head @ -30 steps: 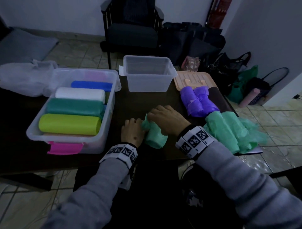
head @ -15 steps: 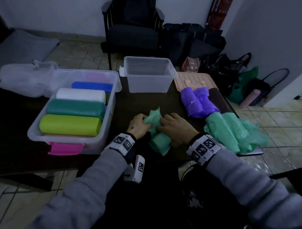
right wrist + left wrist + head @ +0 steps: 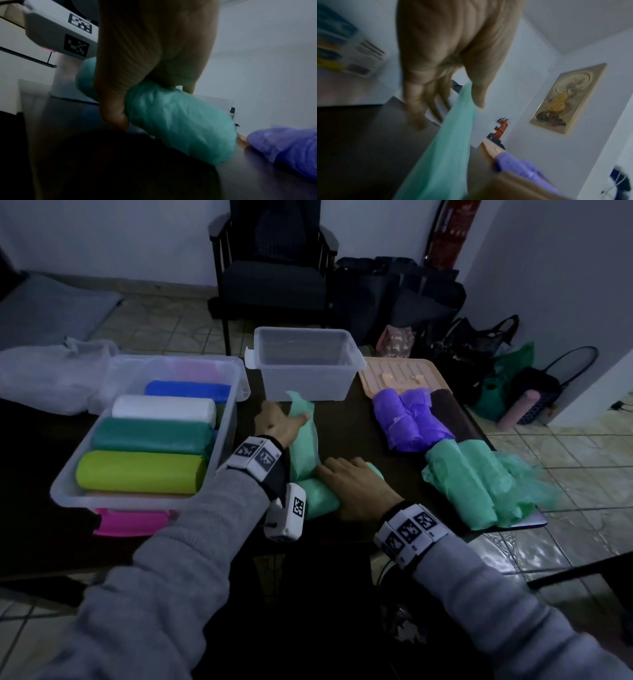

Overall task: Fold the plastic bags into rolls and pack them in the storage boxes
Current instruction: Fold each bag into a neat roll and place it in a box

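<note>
A light green plastic bag (image 3: 303,453) lies on the dark table (image 3: 359,426), partly rolled. My left hand (image 3: 281,422) pinches its loose end (image 3: 458,135) between thumb and fingers and holds it stretched toward the empty clear box (image 3: 305,386). My right hand (image 3: 356,487) curls over the rolled part (image 3: 180,121) near the table's front edge, thumb on one side and fingers on the other. The large clear box (image 3: 68,496) on the left holds blue, white, dark green and lime rolls.
Purple bags (image 3: 407,422) and a heap of green bags (image 3: 479,487) lie to the right. A peach lid (image 3: 397,371) sits behind them. A pink lid (image 3: 130,522) lies under the large box, and a white bag (image 3: 44,378) at the far left. A chair (image 3: 274,285) stands beyond the table.
My left hand has drawn the bag's loose end away from me toward the empty box, stretching it flat. My right hand stayed on the roll near the front edge.
</note>
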`<act>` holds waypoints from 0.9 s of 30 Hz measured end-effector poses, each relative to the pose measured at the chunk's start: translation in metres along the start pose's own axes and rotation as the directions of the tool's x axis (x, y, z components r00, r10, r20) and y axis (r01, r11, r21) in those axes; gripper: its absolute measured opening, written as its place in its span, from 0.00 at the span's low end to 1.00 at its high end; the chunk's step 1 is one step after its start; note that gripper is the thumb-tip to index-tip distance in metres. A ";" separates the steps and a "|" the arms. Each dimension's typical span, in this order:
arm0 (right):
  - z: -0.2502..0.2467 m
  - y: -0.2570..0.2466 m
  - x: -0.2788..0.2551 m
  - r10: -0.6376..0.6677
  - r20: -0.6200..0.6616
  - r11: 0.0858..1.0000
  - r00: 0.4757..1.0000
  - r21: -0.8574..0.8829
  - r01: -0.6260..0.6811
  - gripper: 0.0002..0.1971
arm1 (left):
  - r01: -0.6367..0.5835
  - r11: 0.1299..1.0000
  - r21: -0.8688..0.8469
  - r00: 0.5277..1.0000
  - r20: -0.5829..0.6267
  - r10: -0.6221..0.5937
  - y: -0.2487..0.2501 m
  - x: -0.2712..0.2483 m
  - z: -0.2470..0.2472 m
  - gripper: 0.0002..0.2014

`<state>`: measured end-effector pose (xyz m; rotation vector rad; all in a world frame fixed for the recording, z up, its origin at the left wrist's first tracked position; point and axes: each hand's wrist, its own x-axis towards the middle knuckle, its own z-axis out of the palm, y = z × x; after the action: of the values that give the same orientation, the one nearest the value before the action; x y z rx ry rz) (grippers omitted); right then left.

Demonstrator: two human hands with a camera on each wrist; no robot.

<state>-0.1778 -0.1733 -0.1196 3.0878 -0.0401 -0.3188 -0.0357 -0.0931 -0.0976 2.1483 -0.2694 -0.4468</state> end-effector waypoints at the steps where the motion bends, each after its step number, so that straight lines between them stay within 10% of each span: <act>1: 0.002 0.000 0.001 0.009 0.018 1.000 1.000 0.017 -0.009 0.31 | 0.058 0.997 0.056 0.997 0.043 -0.061 -0.007 0.002 0.003 0.33; 5: -0.001 0.003 0.003 0.037 0.148 0.986 0.988 0.155 -0.060 0.38 | 0.170 0.968 0.182 0.949 0.234 -0.211 -0.030 0.003 0.017 0.35; 11: -0.006 0.002 0.002 0.022 0.237 0.981 0.971 0.184 -0.068 0.36 | 0.127 0.936 0.327 0.957 0.207 -0.203 -0.034 0.006 0.026 0.32; 27: 0.004 -0.002 -0.007 -0.002 0.192 0.984 0.981 0.177 -0.032 0.33 | 0.207 0.939 -0.276 0.967 0.203 -0.153 -0.014 0.022 0.012 0.13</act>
<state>-0.1858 -0.1710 -0.1217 3.2189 -0.1031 -0.6451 -0.0206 -0.1014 -0.1202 1.8475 -0.0956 -0.7411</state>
